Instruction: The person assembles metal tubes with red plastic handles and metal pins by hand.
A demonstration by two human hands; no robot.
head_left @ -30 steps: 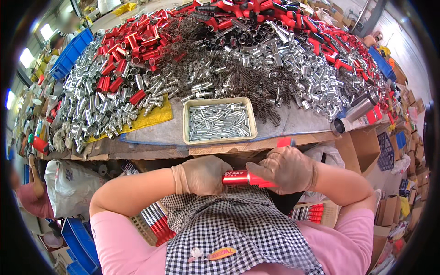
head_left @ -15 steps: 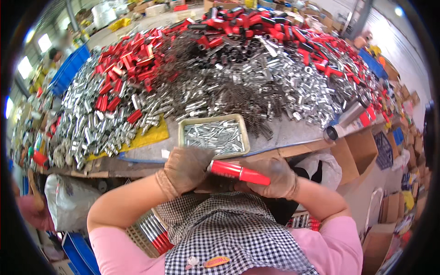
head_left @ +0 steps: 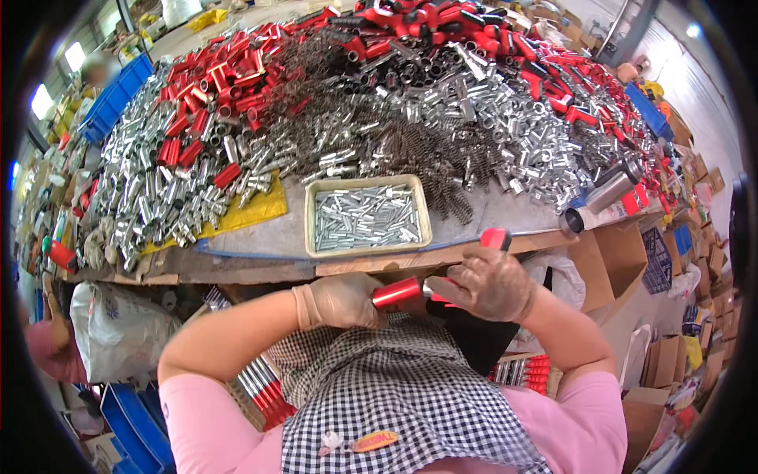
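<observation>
My left hand (head_left: 341,301), in a thin see-through glove, is closed around a glossy red tube (head_left: 397,293) in front of my apron. To its right, my gloved right hand (head_left: 496,286) is closed on a red handle (head_left: 496,238), whose rounded end sticks up above the fingers. Red also shows below those fingers, and a short silver end lies between the two hands; how these parts join is hidden. Just beyond my hands, a cream tray (head_left: 369,251) of small silver pins stands on the bench.
A large heap of silver metal sleeves (head_left: 158,186), red handles (head_left: 442,24) and dark springs (head_left: 395,146) covers the far bench. Cartons (head_left: 612,261) stand at the right, and a white sack (head_left: 118,332) at the left. Racks of red-and-silver parts (head_left: 264,387) sit beside my lap.
My right hand has turned and risen, and a red handle end now points up from it. The red piece earlier lay across both hands; now a red tube extends from my left hand.
</observation>
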